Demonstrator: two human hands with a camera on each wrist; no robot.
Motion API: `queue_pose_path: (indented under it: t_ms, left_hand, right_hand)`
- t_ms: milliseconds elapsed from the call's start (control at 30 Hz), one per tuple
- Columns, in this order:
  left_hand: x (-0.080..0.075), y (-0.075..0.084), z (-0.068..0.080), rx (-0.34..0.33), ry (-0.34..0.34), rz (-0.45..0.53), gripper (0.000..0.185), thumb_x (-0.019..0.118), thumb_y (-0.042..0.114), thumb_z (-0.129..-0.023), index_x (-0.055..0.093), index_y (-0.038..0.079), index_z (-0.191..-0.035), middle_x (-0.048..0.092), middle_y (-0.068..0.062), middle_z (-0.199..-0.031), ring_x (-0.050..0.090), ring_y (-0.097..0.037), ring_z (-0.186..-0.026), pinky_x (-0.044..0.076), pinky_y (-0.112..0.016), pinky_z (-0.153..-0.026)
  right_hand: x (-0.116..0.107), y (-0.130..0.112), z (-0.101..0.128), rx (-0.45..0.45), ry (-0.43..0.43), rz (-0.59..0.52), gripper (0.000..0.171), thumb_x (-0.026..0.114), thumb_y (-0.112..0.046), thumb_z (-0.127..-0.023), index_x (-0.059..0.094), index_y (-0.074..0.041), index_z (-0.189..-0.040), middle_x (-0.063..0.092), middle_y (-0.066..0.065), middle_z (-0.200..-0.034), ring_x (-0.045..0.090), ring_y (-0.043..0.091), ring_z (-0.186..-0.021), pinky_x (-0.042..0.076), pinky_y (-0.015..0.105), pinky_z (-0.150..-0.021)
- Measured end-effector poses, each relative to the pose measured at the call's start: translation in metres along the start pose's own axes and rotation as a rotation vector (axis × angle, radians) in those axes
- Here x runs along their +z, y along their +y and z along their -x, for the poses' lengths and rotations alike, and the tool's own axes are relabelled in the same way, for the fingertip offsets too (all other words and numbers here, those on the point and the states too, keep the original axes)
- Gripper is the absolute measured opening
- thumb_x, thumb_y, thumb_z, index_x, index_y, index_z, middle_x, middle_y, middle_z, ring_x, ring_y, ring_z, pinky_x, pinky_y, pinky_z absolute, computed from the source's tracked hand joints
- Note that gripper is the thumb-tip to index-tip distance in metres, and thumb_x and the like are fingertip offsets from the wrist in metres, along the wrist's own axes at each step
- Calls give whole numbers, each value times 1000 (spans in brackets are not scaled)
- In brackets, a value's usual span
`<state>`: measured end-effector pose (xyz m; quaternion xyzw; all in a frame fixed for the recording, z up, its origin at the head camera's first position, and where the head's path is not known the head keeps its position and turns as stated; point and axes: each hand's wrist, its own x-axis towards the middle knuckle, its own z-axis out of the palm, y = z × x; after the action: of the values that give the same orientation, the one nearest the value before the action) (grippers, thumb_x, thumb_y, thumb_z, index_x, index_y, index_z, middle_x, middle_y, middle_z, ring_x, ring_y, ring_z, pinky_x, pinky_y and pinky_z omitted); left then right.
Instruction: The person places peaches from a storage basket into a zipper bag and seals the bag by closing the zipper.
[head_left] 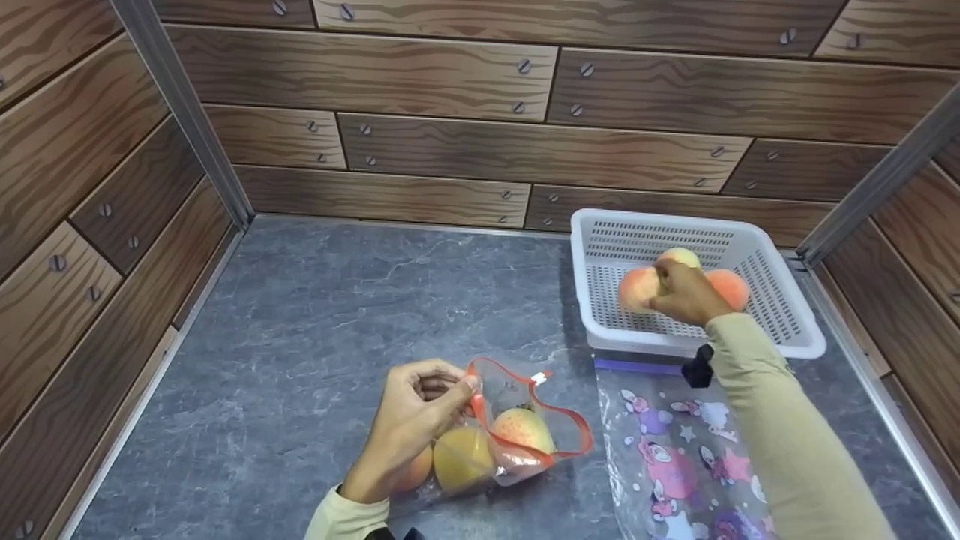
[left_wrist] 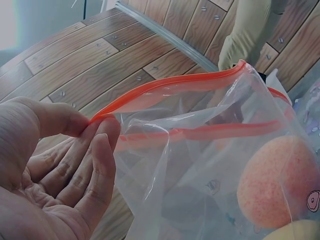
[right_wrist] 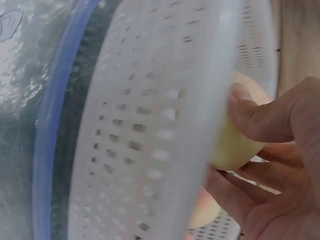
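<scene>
My left hand (head_left: 412,420) pinches the red zip edge of a clear slider bag (head_left: 517,480) between thumb and fingers, and the bag's mouth gapes. Inside it lie a blushed peach (head_left: 523,429), a yellow fruit (head_left: 463,456) and an orange-toned fruit (head_left: 415,474) partly behind the hand. At the right, my right hand (head_left: 691,294) reaches into a white perforated basket (head_left: 806,337) and grips a peach (head_left: 637,289). In the right wrist view, thumb and fingers lie around that pale yellow peach (right_wrist: 235,142). Beside it are a yellowish peach (head_left: 681,257) and a redder peach (head_left: 729,289).
A second clear bag (head_left: 675,465) with cartoon prints and a purple zip (head_left: 637,365) lies flat before the basket, partly under the right forearm. Wood-patterned walls (head_left: 435,146) with metal corner strips enclose the dark grey tabletop (head_left: 390,300).
</scene>
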<state>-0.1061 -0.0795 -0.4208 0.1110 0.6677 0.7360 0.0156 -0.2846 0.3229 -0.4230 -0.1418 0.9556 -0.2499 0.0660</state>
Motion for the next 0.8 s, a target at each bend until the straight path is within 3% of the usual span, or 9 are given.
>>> queue_pose_path:
  t_ms: [33, 100, 133, 233, 333, 400, 533, 633, 800]
  left_hand:
    - [0, 0, 0, 6, 1, -5, 15, 74, 7, -91, 71, -8, -89, 72, -16, -79, 70, -21, -66, 63, -38, -62]
    - [1, 0, 0, 12, 2, -16, 15, 74, 7, -91, 71, -7, -89, 72, -16, -79, 70, -20, -66, 63, -42, -63]
    - [1, 0, 0, 14, 4, -20, 15, 74, 8, -91, 71, -7, -89, 73, -15, -79, 70, -20, -66, 63, -43, -64]
    - [2, 0, 0, 12, 8, -38, 15, 74, 9, -91, 71, -5, -89, 73, -15, -79, 69, -20, -66, 62, -41, -62]
    - [3, 0, 1, 2, 14, -46, 15, 75, 11, -91, 72, -4, -88, 72, -13, -78, 69, -26, -67, 61, -35, -61]
    - [3, 0, 2, -1, 17, -44, 15, 75, 10, -91, 72, -4, -88, 72, -14, -78, 69, -28, -68, 61, -32, -60]
    - [2, 0, 4, -7, 22, -30, 14, 75, 8, -91, 71, -5, -88, 72, -14, -79, 70, -30, -69, 62, -39, -63]
    - [3, 1, 4, -20, 26, -28, 15, 75, 9, -91, 71, -5, -90, 72, -14, -80, 70, -27, -69, 62, -45, -65]
    - [4, 3, 4, -37, 24, -27, 16, 75, 10, -91, 71, -5, -92, 73, -15, -81, 69, -21, -68, 62, -38, -64]
  right_hand:
    - [-2, -3, 4, 8, 122, -30, 62, 75, -3, -82, 47, 21, -132, 58, 39, -120, 59, 45, -104, 53, 45, -89]
    - [-6, -9, 11, 24, 162, -89, 66, 74, -2, -83, 43, 19, -137, 54, 40, -129, 57, 51, -113, 52, 57, -94]
    - [-7, -12, 15, 26, 182, -126, 66, 74, -2, -84, 42, 18, -139, 52, 40, -132, 57, 53, -116, 53, 57, -94]
    - [-8, -20, 31, 14, 254, -214, 65, 74, -2, -88, 41, 14, -142, 49, 38, -138, 59, 52, -117, 59, 35, -87]
    - [-5, -29, 48, -5, 321, -325, 66, 78, -4, -88, 43, 11, -143, 51, 35, -139, 61, 49, -116, 54, 14, -79]
    - [0, -36, 59, -15, 351, -396, 68, 78, -6, -89, 42, 10, -144, 50, 34, -141, 59, 45, -118, 50, 9, -81]
    - [10, -52, 79, -25, 365, -597, 77, 76, -4, -90, 32, 7, -152, 42, 33, -149, 58, 27, -120, 51, 13, -90]
    - [17, -63, 91, -50, 365, -813, 79, 72, 3, -91, 26, 7, -155, 35, 30, -154, 56, 16, -120, 52, 21, -96]
    - [29, -79, 112, -99, 333, -1154, 68, 61, 16, -90, 32, 6, -151, 32, 20, -153, 55, 25, -127, 51, 35, -102]
